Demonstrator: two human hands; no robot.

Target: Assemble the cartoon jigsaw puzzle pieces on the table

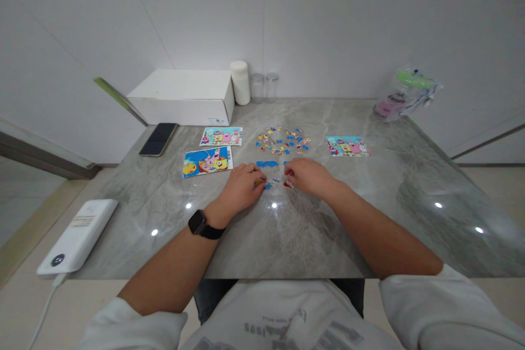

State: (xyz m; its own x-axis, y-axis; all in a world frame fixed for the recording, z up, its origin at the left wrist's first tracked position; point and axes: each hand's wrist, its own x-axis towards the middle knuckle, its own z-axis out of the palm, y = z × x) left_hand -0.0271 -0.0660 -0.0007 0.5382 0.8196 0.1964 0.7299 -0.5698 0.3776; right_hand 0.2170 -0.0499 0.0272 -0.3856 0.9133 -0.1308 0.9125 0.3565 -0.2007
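My left hand (243,186) rests on the table with curled fingers, thumb and index closing on a jigsaw piece (258,182) partly hidden beneath them. Beside its fingertips lies a blue jigsaw piece (268,186). My right hand (308,176) is closed in a pinch at a red and white jigsaw piece (288,184); the fingers cover part of the grip. Between the hands is a small light piece (276,181). A joined blue strip of pieces (267,164) lies just beyond, and a loose pile of several pieces (283,145) spreads farther back.
Left of the pile lie two picture cards, a blue one (208,162) and a lighter one (221,136); another card (348,146) lies right. Around are a phone (158,139), white box (180,98), white bottle (240,83), glass jars (264,88), power bank (77,236) and plastic bag (404,95).
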